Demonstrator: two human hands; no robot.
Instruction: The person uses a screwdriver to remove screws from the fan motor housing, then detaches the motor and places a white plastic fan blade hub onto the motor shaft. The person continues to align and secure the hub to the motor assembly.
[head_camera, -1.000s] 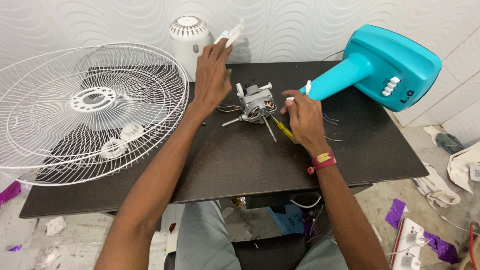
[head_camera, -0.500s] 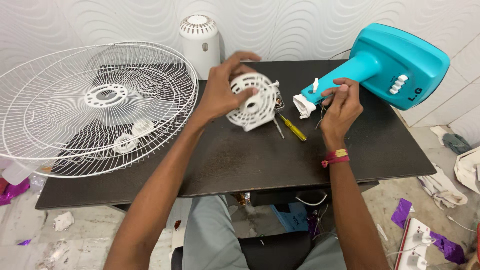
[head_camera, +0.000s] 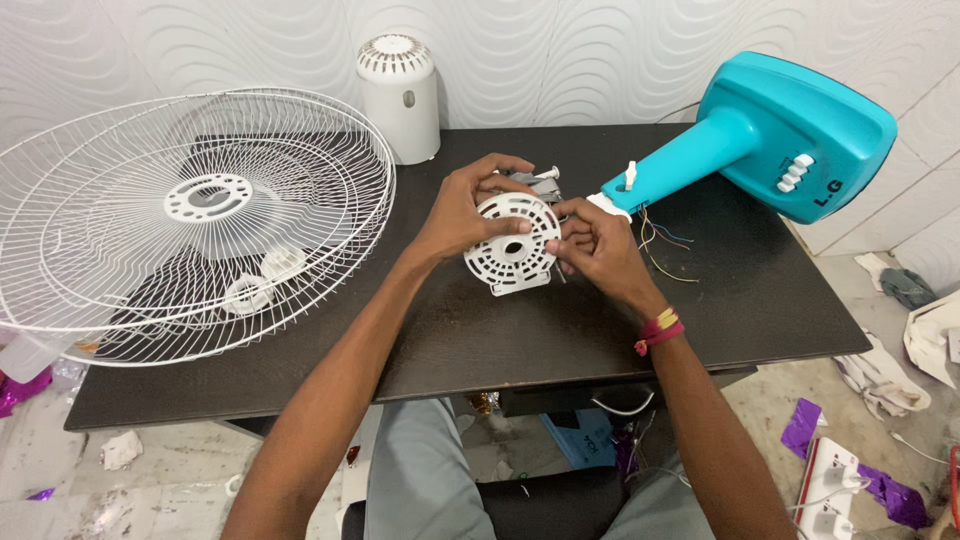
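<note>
Centrally in the frame, left hand (head_camera: 462, 215) and right hand (head_camera: 597, 247) both grasp the white vented motor cover (head_camera: 512, 243) above the dark table (head_camera: 740, 300).

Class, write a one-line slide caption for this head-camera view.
Both hands, left hand and right hand, grip a white vented motor cover over a dark table, beside a wire fan guard.

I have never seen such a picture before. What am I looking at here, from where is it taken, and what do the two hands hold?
The camera sits on a person's head and looks down at their own two bare hands. The left hand and right hand together hold a round white perforated plastic cover with a grey metal motor part behind it. They work over a dark rectangular table. On it lie large white wire fan guards, a white domed plastic cap and a turquoise plastic fan body with loose coloured wires.
</note>
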